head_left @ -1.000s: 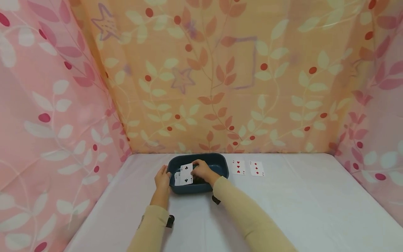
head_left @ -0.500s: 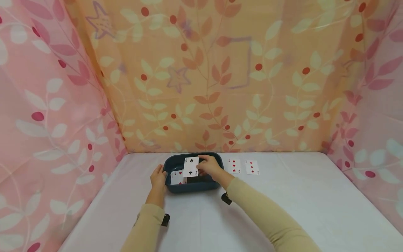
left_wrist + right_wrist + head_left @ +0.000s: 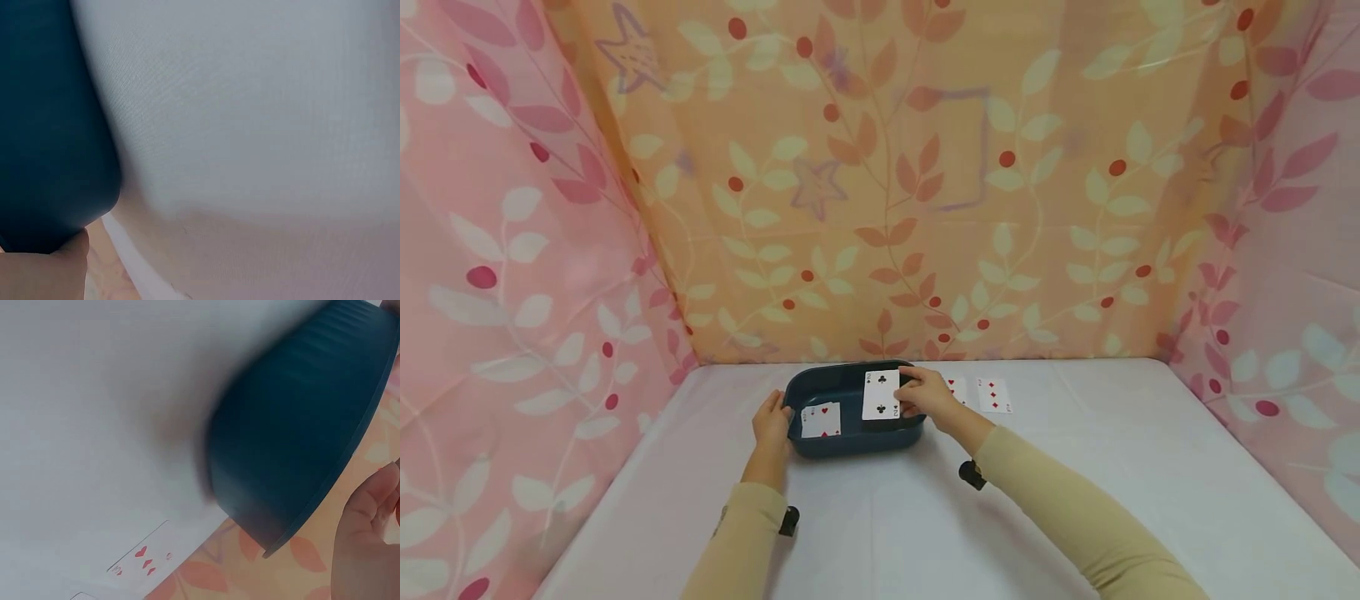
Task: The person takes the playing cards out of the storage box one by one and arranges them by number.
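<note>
My right hand (image 3: 930, 398) pinches a playing card (image 3: 880, 395), a two of clubs by its pips, face up above the right part of a dark blue tub (image 3: 856, 444). At the tub's left end, my left hand (image 3: 771, 419) grips the rim; the left wrist view catches only the thumb (image 3: 47, 272) against the wall. Inside the tub, at the left, lie overlapping white playing cards (image 3: 820, 420) with red pips on top. The right wrist view has the tub's outer wall (image 3: 294, 425) beside my right hand, with the held card out of sight.
Right of the tub, a three of diamonds (image 3: 995, 395) and a three of hearts (image 3: 145, 556) lie face up on the white tablecloth (image 3: 1075, 467). My right hand partly covers the hearts card in the head view. A patterned orange curtain (image 3: 925, 250) stands behind.
My right hand has lifted the two of clubs off the cards in the tub and carried it rightward. My left hand stays on the rim. The head view has shifted slightly.
</note>
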`<state>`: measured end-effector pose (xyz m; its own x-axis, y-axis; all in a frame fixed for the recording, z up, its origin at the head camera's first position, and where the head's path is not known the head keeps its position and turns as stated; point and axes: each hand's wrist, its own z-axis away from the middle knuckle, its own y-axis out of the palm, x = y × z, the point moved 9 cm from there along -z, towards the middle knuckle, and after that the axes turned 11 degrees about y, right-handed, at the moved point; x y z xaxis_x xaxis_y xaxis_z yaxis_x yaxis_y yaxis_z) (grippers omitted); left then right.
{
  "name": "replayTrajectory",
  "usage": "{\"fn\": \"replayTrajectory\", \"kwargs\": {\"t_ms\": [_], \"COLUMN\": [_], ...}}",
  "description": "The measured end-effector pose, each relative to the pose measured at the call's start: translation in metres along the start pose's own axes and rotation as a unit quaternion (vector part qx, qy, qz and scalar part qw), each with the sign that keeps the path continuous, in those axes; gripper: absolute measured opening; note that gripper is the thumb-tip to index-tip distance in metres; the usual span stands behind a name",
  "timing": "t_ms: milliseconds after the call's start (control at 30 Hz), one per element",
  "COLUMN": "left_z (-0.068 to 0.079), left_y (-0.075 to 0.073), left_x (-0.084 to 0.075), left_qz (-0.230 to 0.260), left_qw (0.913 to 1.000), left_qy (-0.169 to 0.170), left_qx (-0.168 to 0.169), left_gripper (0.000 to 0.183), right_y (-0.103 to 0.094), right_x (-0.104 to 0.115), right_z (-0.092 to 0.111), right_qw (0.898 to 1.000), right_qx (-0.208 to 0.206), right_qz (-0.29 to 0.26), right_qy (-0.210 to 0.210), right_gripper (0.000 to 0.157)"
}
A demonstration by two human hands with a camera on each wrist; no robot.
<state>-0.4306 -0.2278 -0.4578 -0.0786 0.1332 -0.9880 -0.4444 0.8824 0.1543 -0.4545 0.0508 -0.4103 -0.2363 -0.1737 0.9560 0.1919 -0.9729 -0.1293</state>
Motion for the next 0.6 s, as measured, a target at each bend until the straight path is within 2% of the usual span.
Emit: {"fn": "replayTrajectory", "kwargs": {"t_ms": [167, 400, 600], "left_z": [0.001, 0.002, 0.002], "left_y": [-0.001, -0.001, 0.001], "left_x": [-0.001, 0.000, -0.002], "left_qz": [-0.004, -0.006, -0.007], "left_qw": [1.0000, 0.9999, 1.0000], "left_qy": [-0.002, -0.009, -0.006], "left_qx": [0.001, 0.000, 0.003], "left_gripper": [0.051, 0.052, 0.052], "right_y": [-0.008, -0.025, -0.039], "right_x": [-0.002, -0.010, -0.016], "right_z": [0.006, 0.013, 0.018], "right_qw": [1.000, 1.000, 1.000], "right_qx": [0.006, -0.021, -0.029], "right_qz": [0.003, 0.003, 0.005], "right_qy": [-0.002, 0.005, 0.005], "right_gripper": [0.059, 0.056, 0.056]}}
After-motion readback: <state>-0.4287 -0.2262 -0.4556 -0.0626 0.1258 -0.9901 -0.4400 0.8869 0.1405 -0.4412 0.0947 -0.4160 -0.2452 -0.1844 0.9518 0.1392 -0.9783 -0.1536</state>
